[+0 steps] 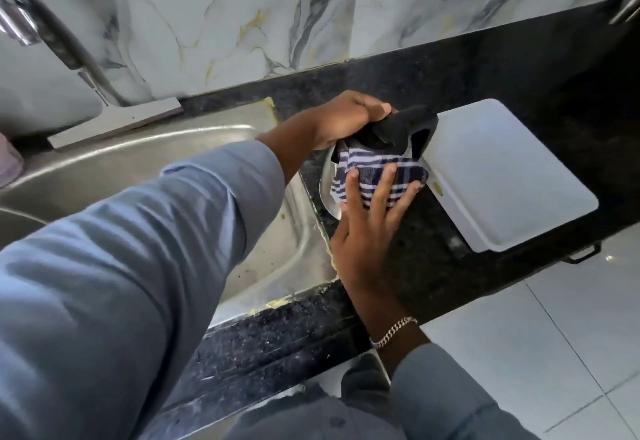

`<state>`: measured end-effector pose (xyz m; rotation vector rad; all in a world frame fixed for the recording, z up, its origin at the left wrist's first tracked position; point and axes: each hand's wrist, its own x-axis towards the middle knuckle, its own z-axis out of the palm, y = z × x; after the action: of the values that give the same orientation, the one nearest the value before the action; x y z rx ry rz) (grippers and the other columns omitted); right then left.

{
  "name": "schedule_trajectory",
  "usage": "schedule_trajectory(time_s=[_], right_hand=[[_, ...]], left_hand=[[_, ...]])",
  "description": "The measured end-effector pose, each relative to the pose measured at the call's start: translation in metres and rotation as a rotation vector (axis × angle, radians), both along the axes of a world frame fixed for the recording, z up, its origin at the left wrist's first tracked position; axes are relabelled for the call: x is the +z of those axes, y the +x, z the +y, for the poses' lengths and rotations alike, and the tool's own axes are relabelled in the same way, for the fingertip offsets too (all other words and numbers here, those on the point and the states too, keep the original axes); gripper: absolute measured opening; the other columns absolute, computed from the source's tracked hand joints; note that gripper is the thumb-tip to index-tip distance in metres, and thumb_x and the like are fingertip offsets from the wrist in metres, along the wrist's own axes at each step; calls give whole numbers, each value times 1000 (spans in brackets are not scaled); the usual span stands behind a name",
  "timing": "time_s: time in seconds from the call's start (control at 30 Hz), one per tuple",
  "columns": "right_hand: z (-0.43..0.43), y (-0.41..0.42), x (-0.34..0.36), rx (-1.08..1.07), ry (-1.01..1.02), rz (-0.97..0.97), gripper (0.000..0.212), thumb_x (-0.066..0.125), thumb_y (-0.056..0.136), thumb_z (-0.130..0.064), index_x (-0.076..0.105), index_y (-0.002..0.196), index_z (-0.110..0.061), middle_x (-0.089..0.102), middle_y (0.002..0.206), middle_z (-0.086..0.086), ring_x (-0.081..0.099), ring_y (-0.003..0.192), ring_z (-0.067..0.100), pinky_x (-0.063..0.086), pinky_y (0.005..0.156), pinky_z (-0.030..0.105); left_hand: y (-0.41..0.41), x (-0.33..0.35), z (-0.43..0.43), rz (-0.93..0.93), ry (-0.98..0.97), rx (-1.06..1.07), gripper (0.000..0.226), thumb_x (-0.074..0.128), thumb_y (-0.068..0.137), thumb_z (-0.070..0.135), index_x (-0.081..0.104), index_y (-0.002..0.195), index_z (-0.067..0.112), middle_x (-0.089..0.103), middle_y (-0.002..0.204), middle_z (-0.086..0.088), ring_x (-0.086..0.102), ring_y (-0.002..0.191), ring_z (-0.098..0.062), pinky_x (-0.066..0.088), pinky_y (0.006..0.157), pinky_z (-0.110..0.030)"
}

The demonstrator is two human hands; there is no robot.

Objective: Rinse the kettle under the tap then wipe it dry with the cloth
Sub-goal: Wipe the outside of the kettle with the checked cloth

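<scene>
Near the middle of the frame, the kettle (329,176) stands on the dark speckled desk (429,266), just right of the steel sink (270,232) and touching or nearly touching the left edge of a white tray (512,176). Only a strip of its shiny metal body shows at the left; the rest is covered. The left hand (343,117) reaches in from the lower left, its fingers curled shut around the kettle's black handle (405,128) at the top. The right hand (367,228) comes up from the bottom of the frame, palm down, its fingers (384,187) spread apart and pressed flat onto the blue-and-white striped cloth (374,169), which is draped over the side of the kettle facing the camera. A chain bracelet (393,332) sits on the right wrist, and both arms wear light blue sleeves (121,266). At the upper left of the frame the tap (52,31) slants in front of the marbled wall tiles (242,17). Pale floor tiles (554,353) fill the lower right.
</scene>
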<state>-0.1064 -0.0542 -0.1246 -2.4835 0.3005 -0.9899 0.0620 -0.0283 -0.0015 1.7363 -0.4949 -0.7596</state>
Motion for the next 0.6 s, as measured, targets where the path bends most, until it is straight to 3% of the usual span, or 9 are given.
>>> schedule_trajectory(time_s=[0.07,0.17,0.23,0.37,0.5,0.6], right_hand=[[7,-20,-21,41,0,98,44,32,106,-14,54,143,-20,17,162,20,3,146,62,22,115,73],[21,-42,-37,46,102,215,57,60,89,6,55,142,-16,14,163,20,4,148,60,29,112,73],[28,-42,-31,27,178,239,65,68,87,-1,49,147,-16,8,165,16,1,150,55,25,115,72],[23,-15,1,-35,331,173,77,64,92,-8,25,157,-19,-1,168,11,-7,153,47,8,123,60],[15,0,12,-58,367,133,81,64,92,-9,18,158,-11,4,168,20,-6,153,46,10,123,64],[4,-6,-2,-66,498,162,92,69,89,-5,7,157,-1,-5,167,20,-7,155,41,11,124,61]], left_hand=[[0,-3,-1,-6,-24,22,26,50,98,15,70,113,6,73,91,-3,69,74,-6,57,74,-16],[1,-5,-2,-15,-46,43,25,52,97,14,71,111,5,73,87,0,69,71,-4,56,73,-16],[0,-4,-2,-17,-38,42,26,52,97,16,71,112,5,73,89,-3,69,73,-7,56,72,-15],[-3,-2,0,-31,-30,39,29,51,98,18,69,114,3,71,103,-12,67,85,-16,56,77,-18],[-3,-3,-1,-40,-38,63,31,50,99,22,68,116,3,71,112,-19,67,95,-23,54,91,-32],[-3,-6,-4,-55,-35,89,30,50,98,22,69,115,6,71,115,-20,67,95,-21,53,96,-36]])
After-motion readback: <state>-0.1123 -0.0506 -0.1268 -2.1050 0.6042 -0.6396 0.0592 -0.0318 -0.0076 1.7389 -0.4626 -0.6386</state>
